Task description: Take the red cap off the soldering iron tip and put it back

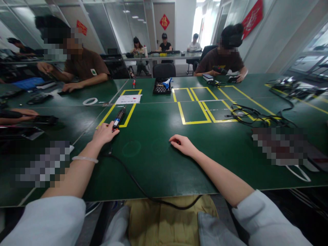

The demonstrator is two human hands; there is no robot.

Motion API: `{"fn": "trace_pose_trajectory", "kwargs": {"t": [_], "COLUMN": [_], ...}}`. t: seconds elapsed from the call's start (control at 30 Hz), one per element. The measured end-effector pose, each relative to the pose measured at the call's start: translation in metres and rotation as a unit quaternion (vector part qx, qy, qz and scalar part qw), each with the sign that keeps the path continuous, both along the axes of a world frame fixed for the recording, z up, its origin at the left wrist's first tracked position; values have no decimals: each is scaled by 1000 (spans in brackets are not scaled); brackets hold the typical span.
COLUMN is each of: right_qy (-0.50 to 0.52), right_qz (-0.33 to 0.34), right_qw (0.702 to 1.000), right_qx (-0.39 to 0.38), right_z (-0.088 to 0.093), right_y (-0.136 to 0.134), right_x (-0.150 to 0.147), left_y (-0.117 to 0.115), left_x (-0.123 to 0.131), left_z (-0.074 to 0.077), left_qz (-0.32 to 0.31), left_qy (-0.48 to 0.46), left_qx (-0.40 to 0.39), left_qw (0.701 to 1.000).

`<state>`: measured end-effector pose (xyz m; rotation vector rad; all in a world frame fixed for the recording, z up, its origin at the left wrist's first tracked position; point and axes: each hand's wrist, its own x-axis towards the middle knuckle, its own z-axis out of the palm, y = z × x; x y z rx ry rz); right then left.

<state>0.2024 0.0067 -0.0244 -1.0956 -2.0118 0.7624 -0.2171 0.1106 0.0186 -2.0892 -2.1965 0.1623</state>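
My left hand [105, 133] is closed around the rear end of a black electric screwdriver [119, 117] with a blue and white label. The tool lies inside a yellow tape outline [131, 114] on the green table, its thin tip directed away from me. Past the tip is a white paper sheet [128, 99] with print on it. My right hand [183, 145] rests on the table with its fingers curled in. Whatever those fingers hold, if anything, is hidden. Between my forearms, a black cable [133, 177] runs over the table's near edge.
A black tray of small parts [162, 88] and a red screwdriver [133, 83] are farther back. Cables [246, 114] lie tangled on the right, near more yellow outlines. A white ring [90, 101] lies at left. Co-workers sit across the table, and another person's hand [25, 113] is at far left.
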Motion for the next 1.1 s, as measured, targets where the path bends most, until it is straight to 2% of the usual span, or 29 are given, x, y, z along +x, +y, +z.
{"fn": "trace_pose_trajectory", "kwargs": {"t": [0.17,0.33,0.43,0.53,0.63,0.67,0.7,0.77,0.8,0.87,0.97,1.1], "right_qy": [1,1,-2,-1,4,6,8,12,17,33,58,50], "right_qz": [2,4,2,0,0,1,0,1,1,10,43,63], "right_qw": [1000,1000,1000,1000,1000,1000,1000,1000,1000,999,997,996], "right_qx": [-5,2,-1,-3,-6,-7,-8,-10,-12,-18,-30,-22], "right_z": [2,0,0,0,-1,-1,0,1,1,2,1,1], "right_y": [0,0,0,1,1,1,0,0,-1,-1,-2,-4], "right_x": [0,0,-1,-1,-2,-2,-2,-2,-2,-3,-5,-9], "left_y": [5,-10,-15,-12,-13,-16,-21,-37,-46,-64,-82,-87], "left_x": [-15,-3,7,24,61,77,95,133,151,181,205,211], "left_z": [7,8,11,17,19,18,16,10,7,2,-7,-20], "left_qz": [35,21,35,60,9,-27,-73,-136,-156,-184,-192,-182], "left_qy": [24,71,68,18,-148,-231,-325,-482,-533,-581,-614,-649], "left_qx": [1,77,86,110,124,104,68,-26,-74,-152,-201,-206], "left_qw": [999,994,993,992,981,967,940,865,829,778,738,709]}}
